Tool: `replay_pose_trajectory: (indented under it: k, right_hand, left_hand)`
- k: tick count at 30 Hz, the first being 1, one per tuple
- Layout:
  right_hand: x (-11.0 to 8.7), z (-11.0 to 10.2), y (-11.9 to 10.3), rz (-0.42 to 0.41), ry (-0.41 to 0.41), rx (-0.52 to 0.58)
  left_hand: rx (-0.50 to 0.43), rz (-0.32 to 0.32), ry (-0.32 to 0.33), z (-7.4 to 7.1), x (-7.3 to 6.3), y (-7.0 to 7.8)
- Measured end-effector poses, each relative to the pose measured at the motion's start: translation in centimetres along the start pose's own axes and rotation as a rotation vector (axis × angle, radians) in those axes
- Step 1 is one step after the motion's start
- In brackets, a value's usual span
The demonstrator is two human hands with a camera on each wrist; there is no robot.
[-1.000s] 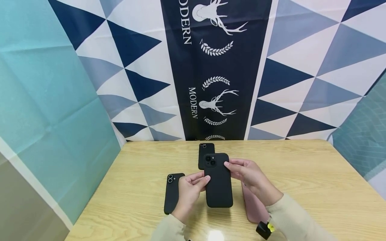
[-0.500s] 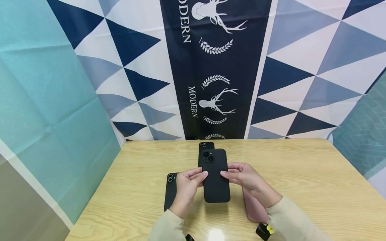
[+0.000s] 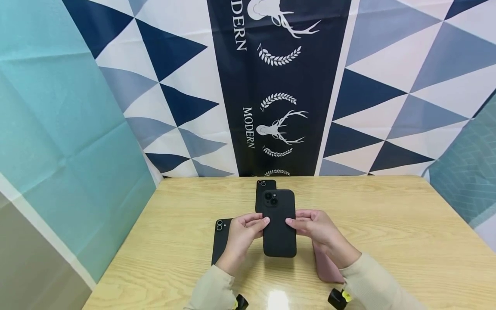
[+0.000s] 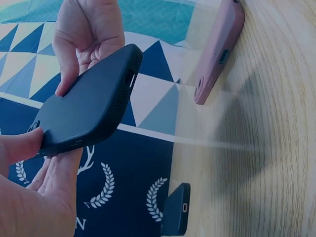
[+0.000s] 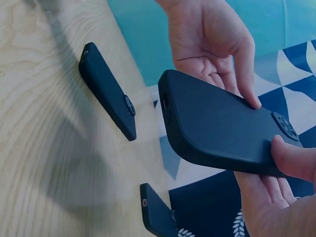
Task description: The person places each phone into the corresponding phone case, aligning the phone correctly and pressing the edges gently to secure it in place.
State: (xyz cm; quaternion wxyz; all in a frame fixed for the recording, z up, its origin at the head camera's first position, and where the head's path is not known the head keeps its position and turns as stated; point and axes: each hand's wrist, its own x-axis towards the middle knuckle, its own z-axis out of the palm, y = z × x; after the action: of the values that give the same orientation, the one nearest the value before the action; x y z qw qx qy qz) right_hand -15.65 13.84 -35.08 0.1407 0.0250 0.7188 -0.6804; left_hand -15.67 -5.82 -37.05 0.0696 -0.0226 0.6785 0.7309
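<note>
A phone in a black case (image 3: pixel 280 234) is held above the table, its camera side facing up. My left hand (image 3: pixel 243 237) pinches its left edge, with the thumb on the back and the fingers underneath. On the opposite edge my right hand (image 3: pixel 324 234) grips it the same way. The left wrist view shows the port opening in the case's bottom edge (image 4: pixel 129 81). In the right wrist view the phone's camera block (image 5: pixel 285 126) sits near the right thumb. The phone's screen side is hidden in every view.
A black phone (image 3: pixel 221 243) lies left of my left hand, partly covered by it. Behind the held phone lies another black one (image 3: pixel 265 194). A pink phone (image 3: pixel 327 267) lies partly under my right hand. The wooden table (image 3: pixel 387 224) meets a patterned cloth (image 3: pixel 279 159) at the back.
The held phone has shifted a little toward the back of the table. My right hand now grips it lower along its edge than a second ago. The other phones stay put.
</note>
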Motion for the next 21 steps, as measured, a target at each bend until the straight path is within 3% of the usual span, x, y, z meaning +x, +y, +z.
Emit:
replay_pose_trajectory:
  k: [9, 14, 21]
  right_hand:
    - [0.3, -0.3, -1.2, -0.005, 0.03, 0.013]
    - [0.3, -0.5, -0.5, -0.011, 0.0, 0.013]
    - [-0.1, -0.5, 0.6, -0.033, -0.04, -0.034]
  left_hand:
    - [0.013, -0.022, -0.1, -0.4, -0.2, -0.6]
    - [0.012, -0.002, -0.121, -0.6, -0.3, -1.0]
    - [-0.001, -0.02, -0.116, -0.6, -0.3, -1.1]
